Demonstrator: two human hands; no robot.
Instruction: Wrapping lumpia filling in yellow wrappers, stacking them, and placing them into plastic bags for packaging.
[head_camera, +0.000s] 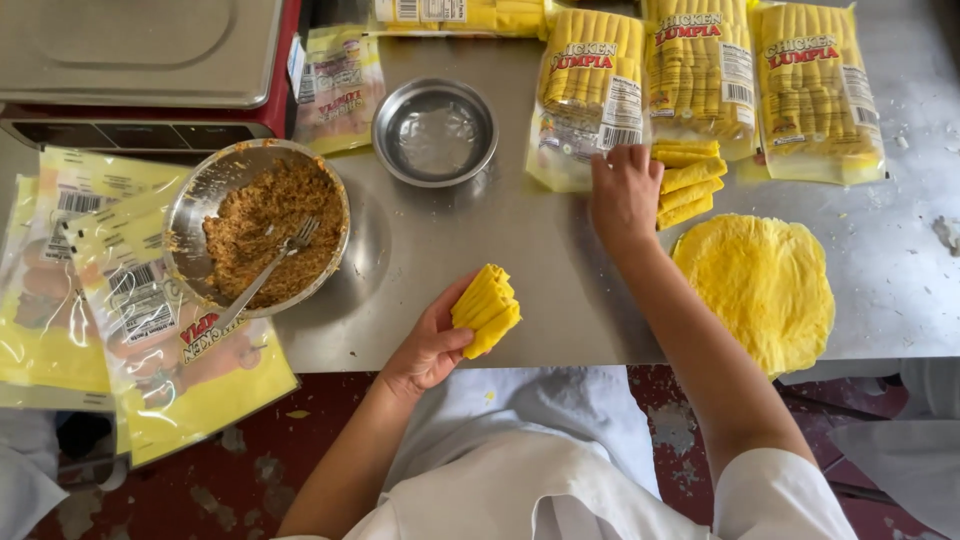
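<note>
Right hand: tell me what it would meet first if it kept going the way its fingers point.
The right hand points toward the far edge of the table. Its fingers already reach the near end of a sealed pack of yellow rolls, so that pack likely comes first. Loose rolls lie just beside it.

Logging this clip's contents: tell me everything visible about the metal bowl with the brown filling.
The round shiny metal bowl of brown filling sits on the steel table, left of the person's left hand. It holds a coarse, crumbly orange-brown mince heaped toward its right side, with smears on the bare inner wall. A metal fork rests in it, tines in the filling, handle over the near rim. Its left edge overlaps empty yellow plastic bags. Neither hand touches it.
</note>
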